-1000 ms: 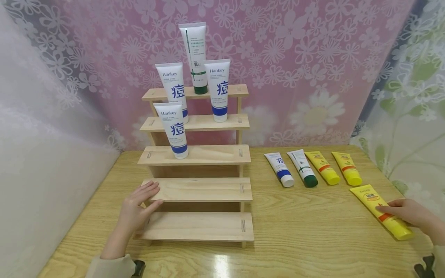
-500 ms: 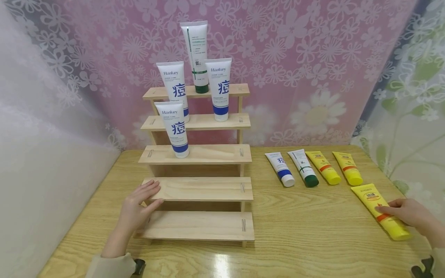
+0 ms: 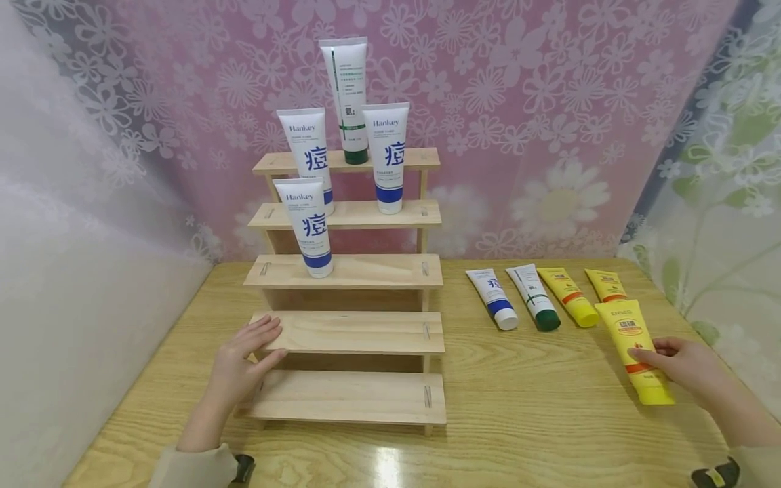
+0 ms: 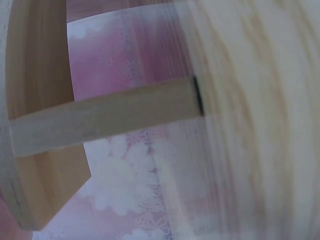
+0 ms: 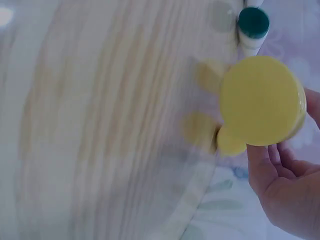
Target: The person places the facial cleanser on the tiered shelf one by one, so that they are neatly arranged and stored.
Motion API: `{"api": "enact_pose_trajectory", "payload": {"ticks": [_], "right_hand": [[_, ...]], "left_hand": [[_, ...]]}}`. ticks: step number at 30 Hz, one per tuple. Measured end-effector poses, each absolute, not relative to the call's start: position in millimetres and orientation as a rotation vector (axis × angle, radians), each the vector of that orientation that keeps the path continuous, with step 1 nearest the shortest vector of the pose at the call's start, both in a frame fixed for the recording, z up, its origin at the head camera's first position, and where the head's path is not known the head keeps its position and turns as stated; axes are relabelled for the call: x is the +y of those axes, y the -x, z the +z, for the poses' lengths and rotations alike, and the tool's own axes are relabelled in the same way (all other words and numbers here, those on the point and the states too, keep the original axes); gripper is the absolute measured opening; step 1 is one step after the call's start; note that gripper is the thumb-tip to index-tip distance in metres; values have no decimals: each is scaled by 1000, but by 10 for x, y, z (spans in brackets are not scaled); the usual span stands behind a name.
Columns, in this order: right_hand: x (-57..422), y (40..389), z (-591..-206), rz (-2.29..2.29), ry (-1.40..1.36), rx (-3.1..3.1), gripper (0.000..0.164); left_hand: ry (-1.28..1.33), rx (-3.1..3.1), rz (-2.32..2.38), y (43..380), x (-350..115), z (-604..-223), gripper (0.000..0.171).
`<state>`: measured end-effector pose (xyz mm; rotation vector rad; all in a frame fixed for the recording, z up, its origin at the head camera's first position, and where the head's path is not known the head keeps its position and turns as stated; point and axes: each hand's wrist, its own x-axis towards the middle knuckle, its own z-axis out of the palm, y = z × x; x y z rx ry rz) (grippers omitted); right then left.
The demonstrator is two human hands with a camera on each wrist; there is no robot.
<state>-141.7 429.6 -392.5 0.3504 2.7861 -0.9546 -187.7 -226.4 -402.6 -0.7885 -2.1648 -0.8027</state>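
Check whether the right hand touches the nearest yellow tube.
Touching. The head view shows the right hand gripping the yellow tube, thumb across its front.

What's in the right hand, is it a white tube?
No, in the head view the right hand holds a yellow tube.

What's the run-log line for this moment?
right hand: holds yellow tube | left hand: rests on wooden rack, left side | rack: four standing tubes | table: four lying tubes
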Motion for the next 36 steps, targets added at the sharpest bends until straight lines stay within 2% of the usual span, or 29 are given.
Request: {"api": "enact_pose_trajectory", "payload": {"ticks": [18, 25, 31, 36], "right_hand": [[3367, 1449, -3586, -1458, -195, 2983, 59], [3035, 1488, -3450, -1587, -155, 2957, 61], [2738, 1514, -3323, -1755, -77, 2910, 52], [2502, 1547, -3215, -1827, -36, 2881, 52]], "left_hand": [[794, -2170, -807, 1868, -2254, -4018, 41], [799, -2164, -814, 1882, -2271, -4038, 41], [795, -2165, -822, 1878, -2266, -4030, 41], [799, -2160, -825, 1874, -2260, -4022, 42]]}}
